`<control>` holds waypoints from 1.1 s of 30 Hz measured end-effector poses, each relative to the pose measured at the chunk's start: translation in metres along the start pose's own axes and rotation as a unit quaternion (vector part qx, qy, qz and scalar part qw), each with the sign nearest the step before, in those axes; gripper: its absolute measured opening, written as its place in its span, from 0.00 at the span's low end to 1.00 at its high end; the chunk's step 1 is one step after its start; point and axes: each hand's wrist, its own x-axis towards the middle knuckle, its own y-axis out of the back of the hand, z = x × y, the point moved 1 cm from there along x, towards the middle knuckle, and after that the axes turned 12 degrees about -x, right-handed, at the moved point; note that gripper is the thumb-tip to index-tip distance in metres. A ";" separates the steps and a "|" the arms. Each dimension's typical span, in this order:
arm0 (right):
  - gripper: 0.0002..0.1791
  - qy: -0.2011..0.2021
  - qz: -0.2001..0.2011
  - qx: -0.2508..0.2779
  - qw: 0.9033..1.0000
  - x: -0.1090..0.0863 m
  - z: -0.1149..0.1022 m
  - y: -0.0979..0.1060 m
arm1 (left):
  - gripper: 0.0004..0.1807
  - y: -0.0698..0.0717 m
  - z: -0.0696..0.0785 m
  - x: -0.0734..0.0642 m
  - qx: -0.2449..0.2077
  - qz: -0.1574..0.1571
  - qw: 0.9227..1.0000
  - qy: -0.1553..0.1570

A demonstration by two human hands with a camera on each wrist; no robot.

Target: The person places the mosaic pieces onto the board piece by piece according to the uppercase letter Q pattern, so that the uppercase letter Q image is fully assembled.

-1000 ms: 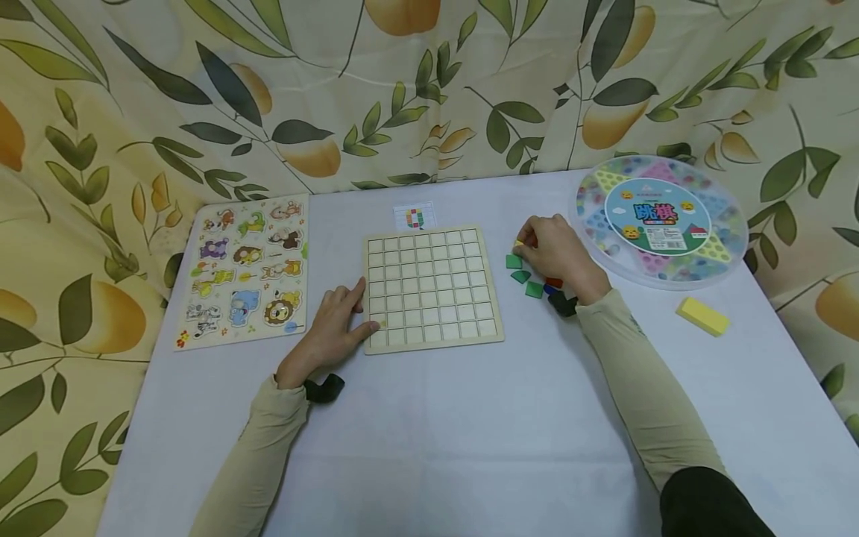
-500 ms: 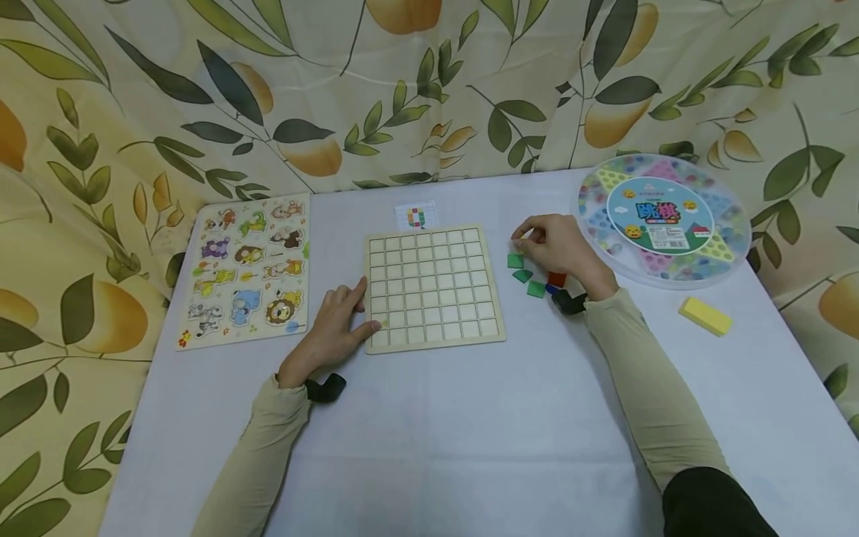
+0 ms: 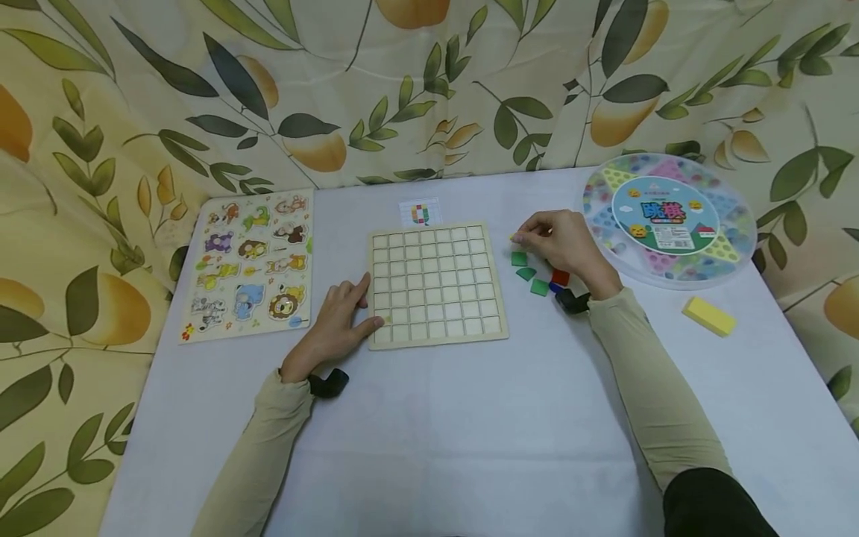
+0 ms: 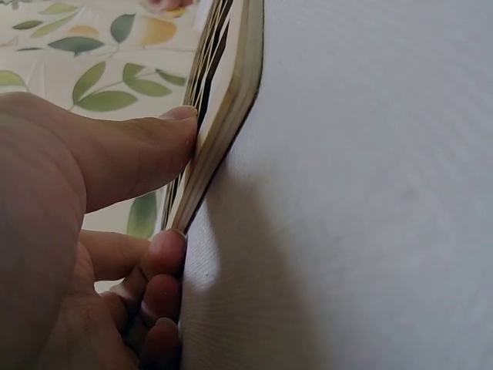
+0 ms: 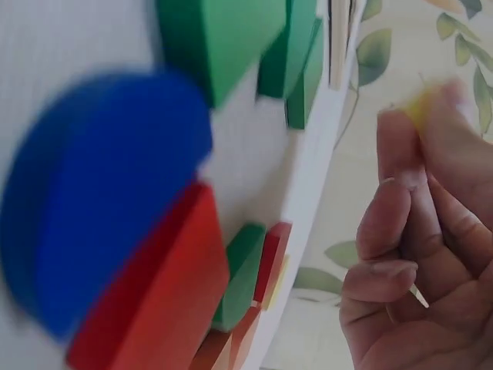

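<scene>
The square wooden grid board (image 3: 438, 286) lies flat on the white table. My left hand (image 3: 338, 322) rests against its left side, thumb on the lower left corner and index finger along the edge. Close up in the left wrist view, the thumb (image 4: 142, 150) touches the board's top while other fingertips sit low at its side. My right hand (image 3: 560, 242) pinches a small yellow piece (image 5: 420, 110) between thumb and index finger, right of the board. Below it lie green pieces (image 3: 539, 287), a red piece (image 3: 560, 278) and a blue piece (image 5: 115, 181), partly hidden by the hand in the head view.
A small pattern card (image 3: 420, 213) lies behind the board. On the left is an animal picture puzzle (image 3: 250, 265). A round plastic game case (image 3: 671, 220) stands at the back right, with a yellow block (image 3: 709, 316) in front. A leaf-print curtain (image 3: 429, 89) hangs behind.
My right hand has lifted slightly away from the pieces with the yellow one pinched, uncovering more of the red piece. My left hand stays at the board's edge.
</scene>
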 end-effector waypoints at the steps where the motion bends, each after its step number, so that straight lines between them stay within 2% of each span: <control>1: 0.12 0.003 0.000 0.006 1.000 0.000 -0.001 -0.001 | 0.47 0.000 0.000 0.000 0.000 -0.001 1.000 0.001; 9: 0.11 0.042 0.003 0.063 0.997 0.007 -0.023 -0.015 | 0.48 0.001 -0.002 0.002 0.000 0.002 1.000 0.002; 12: 0.12 0.052 0.006 0.064 0.997 0.011 -0.032 -0.019 | 0.48 0.002 -0.002 0.002 0.000 0.000 1.000 0.003; 15: 0.14 0.054 -0.011 0.061 0.997 0.015 -0.043 -0.024 | 0.48 0.002 -0.002 0.002 -0.004 -0.001 1.000 0.004; 19: 0.17 0.047 -0.046 0.063 0.996 0.021 -0.056 -0.031 | 0.48 0.002 -0.001 0.002 -0.006 -0.002 1.000 0.005; 22: 0.18 0.039 -0.060 0.083 0.994 0.025 -0.064 -0.036 | 0.48 0.002 -0.001 0.003 -0.004 -0.002 1.000 0.007; 29: 0.11 -0.003 -0.056 0.132 0.990 0.034 -0.075 -0.047 | 0.48 0.003 -0.002 0.004 -0.011 -0.003 1.000 0.009; 33: 0.14 -0.016 -0.065 0.152 0.986 0.037 -0.080 -0.051 | 0.48 0.003 -0.004 0.004 -0.008 -0.003 1.000 0.009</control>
